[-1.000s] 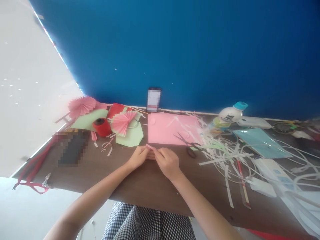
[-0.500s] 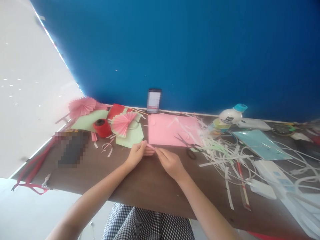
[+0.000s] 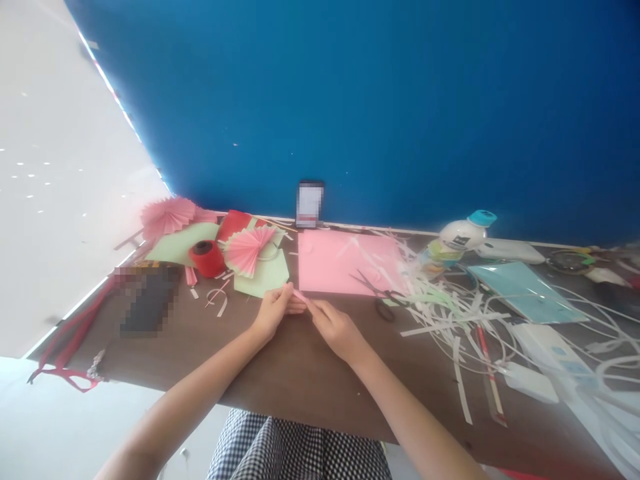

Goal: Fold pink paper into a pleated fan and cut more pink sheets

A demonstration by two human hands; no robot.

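1. Pinching a small pink paper strip [image 3: 299, 295] between them, both hands are meeting low over the brown table [image 3: 280, 363], just in front of a pink sheet [image 3: 340, 263].
2. The left hand [image 3: 271, 311] is closing its fingertips on the strip's left end, while the right hand [image 3: 336, 327] is gripping the right end.
3. Scissors [image 3: 377, 295] are lying just right of the hands, at the sheet's near edge.
4. A pink paper fan [image 3: 247, 247] and a red spool [image 3: 206, 257] are sitting to the left.
5. White paper strips [image 3: 450, 313] are spreading across the table's right side.
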